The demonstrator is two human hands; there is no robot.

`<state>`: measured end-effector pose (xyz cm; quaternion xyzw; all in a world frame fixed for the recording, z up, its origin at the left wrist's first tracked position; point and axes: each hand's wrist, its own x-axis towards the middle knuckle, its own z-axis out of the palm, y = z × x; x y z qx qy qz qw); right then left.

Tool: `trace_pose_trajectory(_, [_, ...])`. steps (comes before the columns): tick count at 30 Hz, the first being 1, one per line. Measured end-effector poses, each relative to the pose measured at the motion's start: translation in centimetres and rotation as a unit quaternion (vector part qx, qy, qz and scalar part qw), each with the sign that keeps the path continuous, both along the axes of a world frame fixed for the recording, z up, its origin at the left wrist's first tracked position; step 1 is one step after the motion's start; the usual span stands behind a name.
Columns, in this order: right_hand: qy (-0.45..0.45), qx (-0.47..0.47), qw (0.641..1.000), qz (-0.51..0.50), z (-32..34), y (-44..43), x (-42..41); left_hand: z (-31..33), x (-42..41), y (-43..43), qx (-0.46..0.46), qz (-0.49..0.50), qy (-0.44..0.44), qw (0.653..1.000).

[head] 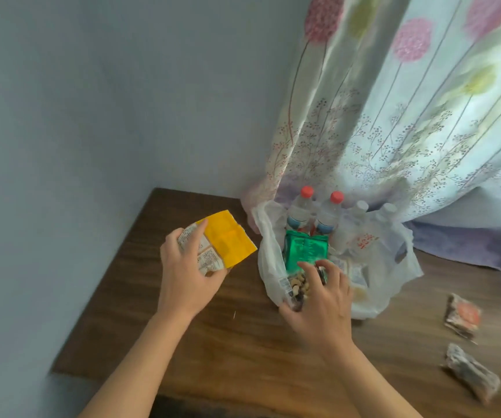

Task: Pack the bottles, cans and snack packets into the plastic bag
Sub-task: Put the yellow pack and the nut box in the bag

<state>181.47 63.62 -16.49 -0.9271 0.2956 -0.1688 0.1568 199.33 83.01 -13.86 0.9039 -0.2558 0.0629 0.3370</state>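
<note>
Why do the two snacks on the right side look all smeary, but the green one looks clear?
Head view: the orange packet and the dark packet at the right edge are smeared, likely motion blur plus wide-angle stretch; the green packet sits near the middle, so it looks sharper; daylight glows through the curtain, washing it pale.

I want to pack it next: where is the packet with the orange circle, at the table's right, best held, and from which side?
Probably from above, since the packet with the orange circle lies flat on the table, nothing touching it. Pinch it across its narrower width near the middle, where both long edges are free.
</note>
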Motion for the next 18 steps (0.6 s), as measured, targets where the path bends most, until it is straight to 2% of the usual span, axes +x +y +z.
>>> trace_pose_trajectory(8, [-0.022, 0.001, 0.998, -0.057, 3.8, -7.3, -3.6, 3.1, -2.0, -9.1, -0.023, -0.110, -0.025, 0.993])
trace_pose_trajectory(13, [-0.027, 0.001, 0.997, -0.069, 4.2, -12.1, -5.3, 3.5, -3.8, -14.1, -0.002, -0.177, -0.015, 0.984])
trace_pose_trajectory(18, [-0.032, 0.021, 0.995, -0.091, 3.7, -16.6, -6.0, 2.9, -5.0, -18.5, 0.007, -0.184, -0.001, 0.983])
